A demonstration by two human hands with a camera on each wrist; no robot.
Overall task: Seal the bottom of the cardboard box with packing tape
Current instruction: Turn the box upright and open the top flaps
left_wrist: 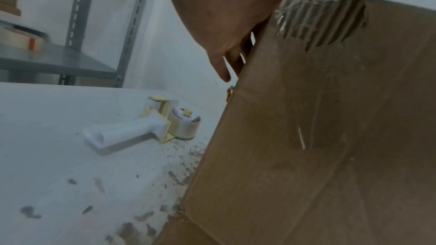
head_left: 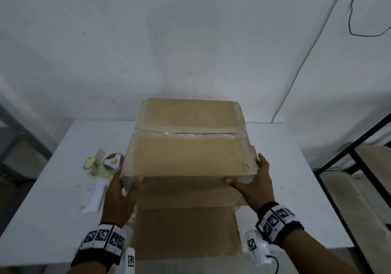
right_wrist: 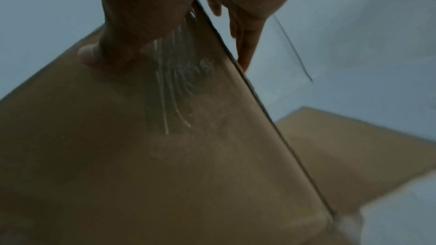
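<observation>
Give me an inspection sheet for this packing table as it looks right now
Surface: white table, stained and speckled.
Job's things: brown cardboard box, clear tape strip across its upward seam; white-handled tape dispenser lying left of it.
Clutter: nothing seen.
Grippers: left hand and right hand each grip a near corner of the box.
Cables: black cable on the wall.
Surroundings: white wall; grey metal shelving left; black frame right.

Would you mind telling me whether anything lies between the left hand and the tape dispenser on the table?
Nothing visible does: the tape dispenser lies on bare table just left of the left hand, which grips the cardboard box corner.
</observation>
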